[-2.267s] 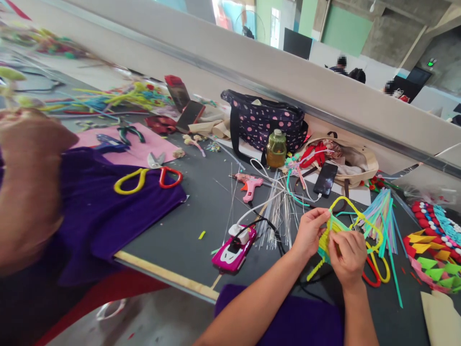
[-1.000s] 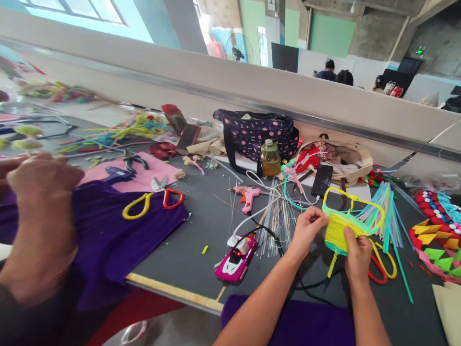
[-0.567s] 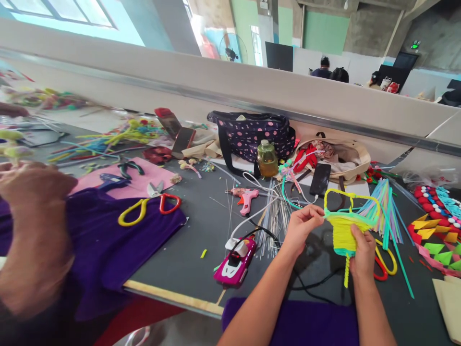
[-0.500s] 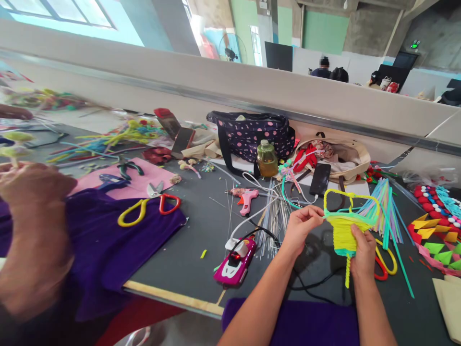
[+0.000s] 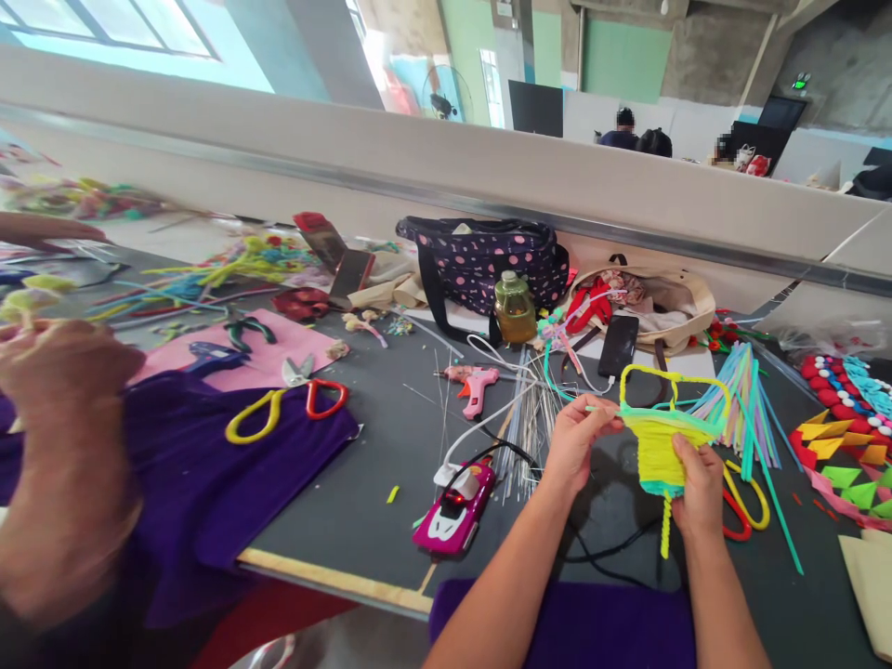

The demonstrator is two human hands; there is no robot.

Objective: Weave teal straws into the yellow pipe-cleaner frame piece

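Note:
A yellow pipe-cleaner piece (image 5: 653, 453) hangs above the table, wound into a tapering body with mint-green bands at top and bottom. Yellow wire loops rise from its top, and a twisted yellow stem points down. My right hand (image 5: 701, 483) grips its right side, thumb across the front. At the upper left corner, my left hand (image 5: 580, 435) pinches the end of a mint-green pipe cleaner (image 5: 596, 409); a short tip shows beyond the fingers. Scissors (image 5: 756, 502) with red and yellow handles lie behind my right hand, beside a bundle of pastel pipe cleaners (image 5: 742, 409).
A pink glue gun (image 5: 479, 388), loose wires (image 5: 533, 418) and a magenta power strip (image 5: 454, 520) with cables lie left of my arms. Behind stand a bottle (image 5: 516, 311), a dotted bag (image 5: 480, 260) and a phone (image 5: 619, 344). A co-worker's hand (image 5: 66, 362) is at far left.
Both hands and the yellow piece have shifted slightly left. A short tip of the mint-green pipe cleaner now shows past my left fingers.

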